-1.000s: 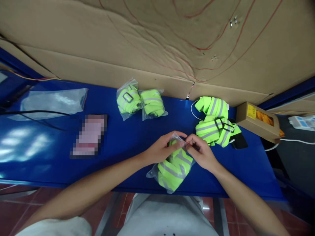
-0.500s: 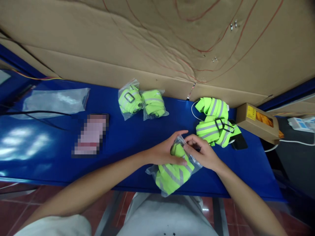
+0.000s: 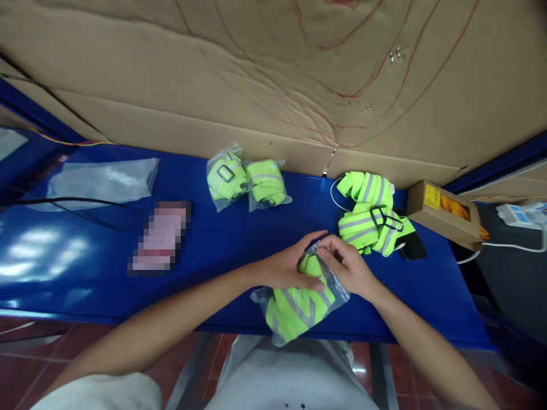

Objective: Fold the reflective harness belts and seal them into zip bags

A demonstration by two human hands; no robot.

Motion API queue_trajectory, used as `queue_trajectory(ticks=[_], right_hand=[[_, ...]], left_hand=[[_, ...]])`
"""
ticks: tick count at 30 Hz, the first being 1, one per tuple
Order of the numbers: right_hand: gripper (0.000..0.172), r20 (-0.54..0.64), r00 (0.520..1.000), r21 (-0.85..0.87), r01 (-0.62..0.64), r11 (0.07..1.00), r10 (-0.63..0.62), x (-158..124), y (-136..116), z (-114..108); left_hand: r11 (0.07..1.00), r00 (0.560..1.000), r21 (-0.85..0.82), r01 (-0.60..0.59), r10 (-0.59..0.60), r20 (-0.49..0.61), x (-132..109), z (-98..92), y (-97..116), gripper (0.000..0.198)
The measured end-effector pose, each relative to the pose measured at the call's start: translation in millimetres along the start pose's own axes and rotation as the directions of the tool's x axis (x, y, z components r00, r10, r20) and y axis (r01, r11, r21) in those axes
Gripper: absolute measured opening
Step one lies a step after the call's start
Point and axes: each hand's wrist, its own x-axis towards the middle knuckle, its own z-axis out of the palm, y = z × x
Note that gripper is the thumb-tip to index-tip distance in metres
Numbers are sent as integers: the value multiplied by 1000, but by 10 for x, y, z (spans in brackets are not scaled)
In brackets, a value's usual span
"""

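A clear plastic bag (image 3: pixel 342 289) with a folded neon-yellow reflective strap (image 3: pixel 294 310) inside lies at the front edge of the blue table. My left hand (image 3: pixel 294 266) is closed around the bag's upper left side, its thumb pressing on the front. At the bag's top edge, my right hand (image 3: pixel 347 266) pinches the plastic between thumb and fingers. Beyond my right hand lie loose rolled reflective straps (image 3: pixel 363 219) with black buckles. Two bagged straps, one with a buckle (image 3: pixel 226 175) and one beside it (image 3: pixel 267 182), rest at the back.
A cardboard box (image 3: pixel 444 213) with orange contents stands at the right end of the blue table (image 3: pixel 222 239). A black phone (image 3: pixel 412 246) is near the loose straps. On the left lie a pixelated phone-like object (image 3: pixel 160 236), empty plastic bags (image 3: pixel 102 182) and black cables.
My right fingers have shifted slightly left along the bag's top edge, still pinching it. My left hand keeps its hold. The camera view has moved a little.
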Motion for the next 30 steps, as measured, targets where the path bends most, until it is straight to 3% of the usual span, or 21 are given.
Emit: queue_trajectory(ticks=[9,15,18,20,24,27,30], right_hand=[[22,-37,999,11,9,1000,-8,7,16,38],[23,-221,972,-64,63,996,-76,-18,14,28],[21,-279,956,-96,62,993,-87,-8,35,-51],[23,-253,966,-95,36,995,-59,7,43,-100],[29,-193,981,-183,-7,983,-29,22,31,-129],[29,-172,984,-263,2,965,-49,4,7,-112],[27,-179,981,-288,20,957,-74,-37,-17,-109]], left_hand=[[996,999,69,-49,48,16,50,46,13,118],[993,998,114,-41,34,62,41,-43,79,115],[979,992,204,-12,-15,127,-7,-148,161,100],[964,995,264,-15,-10,95,-32,-198,183,91],[970,999,240,-34,36,-6,-29,-234,125,99],[983,998,175,-46,39,43,-15,-242,122,98],[971,994,233,-45,20,107,-35,-251,213,90]])
